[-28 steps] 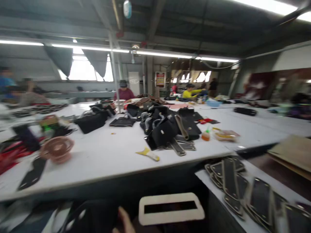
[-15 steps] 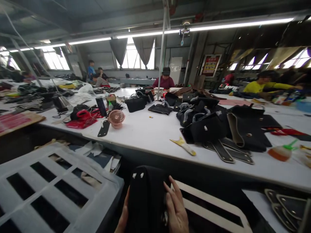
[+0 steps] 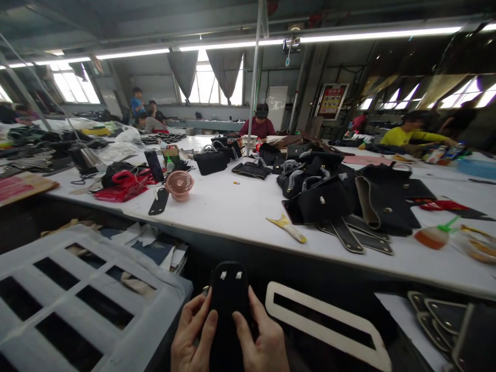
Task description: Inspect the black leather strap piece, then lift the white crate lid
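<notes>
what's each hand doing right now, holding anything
Left hand: closed on the black rounded leather flap piece, gripping its left edge.
Right hand: closed on the same piece, fingers over its front.

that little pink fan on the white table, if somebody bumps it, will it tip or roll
The pink fan looks small and plastic, so probably light and easily shoved. It sits tilted on the table, so a bump may tip it. Its round cage could then roll a little.

Both hands sit low, side by side, palms inward. The left hand (image 3: 191,336) and right hand (image 3: 261,343) clasp the black pouch (image 3: 228,305) between them, thumbs pressed on its front
</notes>
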`<state>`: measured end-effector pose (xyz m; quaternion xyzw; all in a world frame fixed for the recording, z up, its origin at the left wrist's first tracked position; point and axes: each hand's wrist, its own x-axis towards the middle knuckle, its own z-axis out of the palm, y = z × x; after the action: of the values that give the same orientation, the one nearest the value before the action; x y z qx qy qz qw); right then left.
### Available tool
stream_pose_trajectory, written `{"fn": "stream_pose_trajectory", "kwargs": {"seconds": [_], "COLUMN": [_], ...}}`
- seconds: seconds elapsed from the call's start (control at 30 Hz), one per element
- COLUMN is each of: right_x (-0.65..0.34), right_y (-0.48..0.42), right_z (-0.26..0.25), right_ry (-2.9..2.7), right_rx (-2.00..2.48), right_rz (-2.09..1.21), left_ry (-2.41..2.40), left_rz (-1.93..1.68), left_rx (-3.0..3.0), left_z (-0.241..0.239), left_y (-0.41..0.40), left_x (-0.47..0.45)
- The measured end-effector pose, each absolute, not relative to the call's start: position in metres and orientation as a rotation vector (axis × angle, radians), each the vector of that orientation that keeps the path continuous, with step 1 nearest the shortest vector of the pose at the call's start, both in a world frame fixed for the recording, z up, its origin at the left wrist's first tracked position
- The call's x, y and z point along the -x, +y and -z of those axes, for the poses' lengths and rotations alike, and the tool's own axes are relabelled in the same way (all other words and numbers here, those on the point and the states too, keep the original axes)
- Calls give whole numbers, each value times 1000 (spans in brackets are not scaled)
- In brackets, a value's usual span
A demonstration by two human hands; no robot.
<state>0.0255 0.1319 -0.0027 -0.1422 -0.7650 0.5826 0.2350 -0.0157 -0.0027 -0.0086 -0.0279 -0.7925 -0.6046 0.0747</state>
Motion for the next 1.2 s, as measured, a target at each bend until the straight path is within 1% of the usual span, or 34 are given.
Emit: {"fn": "stream_pose_trajectory", "kwargs": {"seconds": [0.13, 0.3, 0.6, 0.93, 1.1, 1.2], "right_x": [-19, -15, -14, -14, -12, -6], "right_y": [136, 140, 147, 155, 155, 160], "right_z": [-5, -17, -9, 2, -4, -11], "right_ry": [-2026, -1985, -1933, -1859, -1873, -2015], "right_rx": [452, 533, 586, 637, 633, 606], "right_rz": [-1831, -1982, -2036, -2144, -2167, -2118], "left_ry": [-2387, -2381, -2293, -2297, -2232, -2231], "left_rz": [1729, 1796, 2108, 2093, 2071, 2096], "left_rx": [139, 74, -152, -130, -177, -132], "left_z": [7, 2, 7, 5, 7, 6], "left_y": [0, 10, 27, 32, 38, 40], "left_x": [19, 20, 20, 12, 8, 10]}}
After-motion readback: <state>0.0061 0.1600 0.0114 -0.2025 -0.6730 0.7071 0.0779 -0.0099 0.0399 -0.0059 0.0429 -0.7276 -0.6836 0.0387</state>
